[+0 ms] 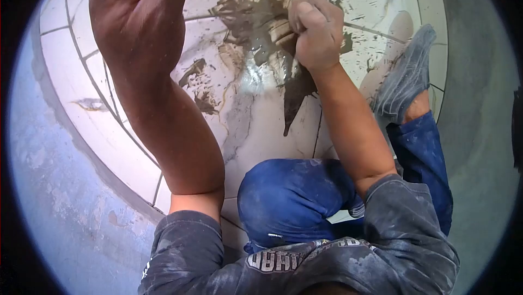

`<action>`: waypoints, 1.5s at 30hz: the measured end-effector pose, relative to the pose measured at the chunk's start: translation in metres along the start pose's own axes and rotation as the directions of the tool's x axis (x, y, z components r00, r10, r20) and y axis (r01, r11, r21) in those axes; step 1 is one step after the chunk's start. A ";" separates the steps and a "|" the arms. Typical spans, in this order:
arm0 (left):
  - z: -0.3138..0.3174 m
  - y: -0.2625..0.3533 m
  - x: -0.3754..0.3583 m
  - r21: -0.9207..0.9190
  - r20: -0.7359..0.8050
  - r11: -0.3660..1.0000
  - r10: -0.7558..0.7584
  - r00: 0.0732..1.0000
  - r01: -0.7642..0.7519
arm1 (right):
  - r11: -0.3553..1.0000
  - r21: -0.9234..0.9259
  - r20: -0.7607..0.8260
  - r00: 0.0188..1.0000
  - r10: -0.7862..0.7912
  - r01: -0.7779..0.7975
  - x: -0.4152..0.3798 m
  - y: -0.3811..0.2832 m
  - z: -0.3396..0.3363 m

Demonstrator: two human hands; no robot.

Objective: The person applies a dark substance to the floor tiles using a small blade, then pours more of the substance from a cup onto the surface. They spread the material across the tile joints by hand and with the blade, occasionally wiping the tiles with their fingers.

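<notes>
A patch of wet, dark grey-brown mortar (253, 17) is smeared in streaks over the white marbled tiles (261, 137). My right hand (318, 30) is closed in a fist at the right side of this patch; whatever it may hold is hidden beneath the fingers. Below that hand, a dark pointed smear (294, 96) runs down the tile. Raised close to the camera at the upper left is my left hand (141, 22), its fingers mostly cut off by the top edge, so its grip cannot be read.
My bent knee in blue trousers (289, 194) rests at the lower middle. A foot in a grey sock (406, 74) lies on the tiles at the right. Dusty blue-grey surfaces (65, 158) border the tiled area on both sides.
</notes>
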State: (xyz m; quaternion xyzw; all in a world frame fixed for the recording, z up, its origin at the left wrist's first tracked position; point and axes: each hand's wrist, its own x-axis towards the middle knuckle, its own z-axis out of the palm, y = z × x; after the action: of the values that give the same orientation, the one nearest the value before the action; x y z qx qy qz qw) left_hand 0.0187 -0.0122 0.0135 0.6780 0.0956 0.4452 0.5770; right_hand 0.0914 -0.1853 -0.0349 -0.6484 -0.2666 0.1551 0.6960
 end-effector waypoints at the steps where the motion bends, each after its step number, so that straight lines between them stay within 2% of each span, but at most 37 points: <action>1: 0.001 -0.005 0.004 -0.007 -0.011 1.000 0.025 1.000 -0.025 | 0.991 -0.135 0.008 1.000 0.014 -0.013 0.007 0.004 0.000; 2: -0.002 -0.010 0.006 -0.005 -0.009 0.998 0.066 0.998 -0.066 | 0.993 -0.059 0.038 0.994 -0.103 0.105 0.007 0.000 -0.007; 3: -0.005 -0.010 0.000 -0.002 0.014 0.998 0.063 0.998 -0.063 | 0.995 -0.056 0.031 0.996 -0.078 0.080 0.003 0.014 -0.012; 4: -0.007 -0.005 -0.002 0.002 0.019 0.999 0.051 0.998 -0.052 | 0.906 -0.288 0.116 0.951 -0.288 0.310 0.005 0.040 -0.020; 5: -0.006 0.006 -0.001 -0.039 0.048 0.999 0.002 0.999 0.000 | 0.704 -0.484 0.247 0.853 -0.460 0.520 0.006 0.051 -0.026; 6: -0.004 0.013 0.003 -0.082 0.071 0.996 -0.031 0.997 0.037 | 0.993 -0.021 -0.061 0.992 0.112 -0.113 -0.003 0.007 -0.001; 7: -0.002 0.013 0.007 -0.080 0.054 0.997 -0.008 0.998 0.012 | 0.996 -0.022 -0.044 0.995 0.089 -0.090 0.010 -0.004 -0.004; 9: -0.004 0.017 0.002 -0.044 0.040 0.998 -0.047 0.998 0.048 | 0.978 0.191 0.058 0.993 -0.101 0.088 0.007 -0.013 -0.013; 10: 0.003 0.025 0.003 0.081 -0.017 0.994 -0.068 0.998 0.069 | 0.661 -0.446 0.238 0.792 -0.562 0.603 0.018 0.017 -0.007; 11: 0.003 0.021 0.002 0.071 -0.013 0.996 -0.061 0.998 0.062 | 0.653 -0.454 0.236 0.789 -0.567 0.606 0.006 0.025 -0.016; 12: 0.002 0.009 0.000 0.068 -0.064 0.997 0.025 0.998 -0.020 | 0.868 -0.272 0.083 0.908 -0.410 0.416 0.004 0.008 -0.009; 13: 0.001 0.002 0.004 0.084 -0.122 0.991 0.114 0.986 -0.104 | 0.980 -0.029 -0.009 0.981 -0.195 0.195 0.008 -0.002 -0.002; 14: 0.000 -0.001 0.002 0.162 -0.106 0.972 0.190 0.976 -0.172 | 0.979 0.065 0.019 0.981 -0.194 0.193 0.010 -0.014 -0.006; 15: -0.003 0.004 0.001 0.166 -0.096 0.974 0.172 0.980 -0.155 | 0.982 0.069 0.011 0.985 -0.175 0.174 0.003 -0.003 -0.005; 17: -0.005 0.019 0.006 0.059 -0.063 0.995 0.087 0.994 -0.083 | 0.981 -0.188 -0.064 0.996 -0.057 0.044 0.002 0.022 -0.010; 18: -0.003 0.025 0.007 0.113 -0.076 0.992 0.062 0.995 -0.053 | 0.990 0.040 -0.030 0.990 -0.135 0.136 0.009 0.010 -0.010; 19: -0.015 0.014 0.009 0.120 -0.077 0.991 0.063 0.995 -0.054 | 0.990 0.046 -0.027 0.991 -0.134 0.135 0.013 0.014 -0.012; 20: -0.034 -0.003 0.011 0.014 -0.035 0.999 0.040 0.999 -0.039 | 0.936 -0.197 0.025 0.956 -0.292 0.291 0.011 0.020 -0.014; 21: -0.039 -0.006 0.013 -0.099 0.006 0.995 0.030 1.000 -0.030 | 0.793 -0.420 0.122 0.894 -0.432 0.441 0.010 0.018 -0.013; 22: -0.038 -0.008 0.013 -0.132 -0.062 0.991 0.026 0.998 -0.034 | 0.788 -0.427 0.118 0.892 -0.437 0.443 0.009 0.010 -0.014; 24: -0.043 -0.008 0.019 -0.087 -0.121 0.993 0.063 0.991 -0.074 | 0.961 -0.083 -0.014 0.964 -0.267 0.265 0.012 -0.007 -0.009; 25: -0.047 -0.005 0.015 -0.039 -0.150 0.998 0.039 0.988 -0.046 | 0.987 0.107 -0.063 0.991 -0.116 0.122 0.004 -0.011 -0.004; 26: -0.047 -0.002 0.015 -0.043 -0.187 0.999 0.022 0.982 -0.031 | 0.983 0.010 -0.072 0.980 -0.184 0.185 0.004 0.011 -0.005; 29: -0.055 -0.001 0.019 -0.019 -0.251 0.997 0.061 0.966 -0.068 | 0.979 -0.111 -0.135 0.974 -0.183 0.169 0.006 0.009 0.001; 30: -0.052 0.003 0.016 0.057 -0.297 0.996 0.079 0.951 -0.065 | 0.981 0.095 -0.076 0.983 -0.165 0.171 0.007 -0.008 -0.003; 31: -0.053 0.004 0.014 0.063 -0.291 0.997 0.063 0.955 -0.047 | 0.983 0.099 -0.081 0.986 -0.145 0.153 0.001 0.005 -0.006; 33: -0.051 0.006 0.017 0.055 -0.427 0.997 0.071 0.902 -0.053 | 0.989 -0.127 -0.063 0.994 -0.090 0.082 0.002 0.025 -0.011; 34: -0.050 0.009 0.018 0.091 -0.450 0.996 0.060 0.891 -0.022 | 0.911 -0.325 -0.040 0.958 -0.282 0.255 0.006 0.017 -0.015; 35: -0.050 0.008 0.021 0.095 -0.456 0.995 0.075 0.887 -0.035 | 0.909 -0.319 -0.033 0.955 -0.295 0.270 0.010 0.015 -0.014; 37: -0.049 0.010 0.018 0.183 -0.563 0.983 0.111 0.819 -0.007 | 0.989 -0.101 -0.126 0.985 -0.116 0.104 0.000 0.008 -0.011; 38: -0.043 0.013 0.019 0.241 -0.602 0.970 0.118 0.790 0.039 | 0.786 -0.554 0.068 0.955 -0.288 0.276 -0.003 0.036 -0.021; 39: -0.044 0.013 0.022 0.235 -0.607 0.972 0.129 0.784 0.023 | 0.778 -0.556 0.074 0.949 -0.306 0.294 0.000 0.022 -0.020; 40: -0.049 0.010 0.023 0.254 -0.608 0.967 0.164 0.776 -0.005 | 0.951 -0.225 -0.026 0.974 -0.223 0.212 0.004 0.003 -0.014; 41: -0.053 0.009 0.020 0.278 -0.593 0.961 0.177 0.785 -0.007 | 0.986 0.146 -0.097 0.993 -0.070 0.083 -0.001 -0.007 -0.010; 43: -0.052 0.012 0.019 0.294 -0.618 0.955 0.150 0.772 0.050 | 0.983 0.174 -0.127 0.991 -0.028 0.050 -0.006 0.002 -0.011; 45: -0.068 0.007 0.021 0.318 -0.561 0.945 0.123 0.819 0.076 | 0.997 -0.043 -0.133 0.989 -0.069 0.064 -0.003 0.016 -0.016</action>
State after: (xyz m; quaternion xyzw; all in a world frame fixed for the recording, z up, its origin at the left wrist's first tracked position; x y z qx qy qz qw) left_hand -0.0201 0.0464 0.0262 0.5994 0.3287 0.6134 0.3954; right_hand 0.1000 -0.1985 -0.0518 -0.6615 -0.2437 0.0827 0.7044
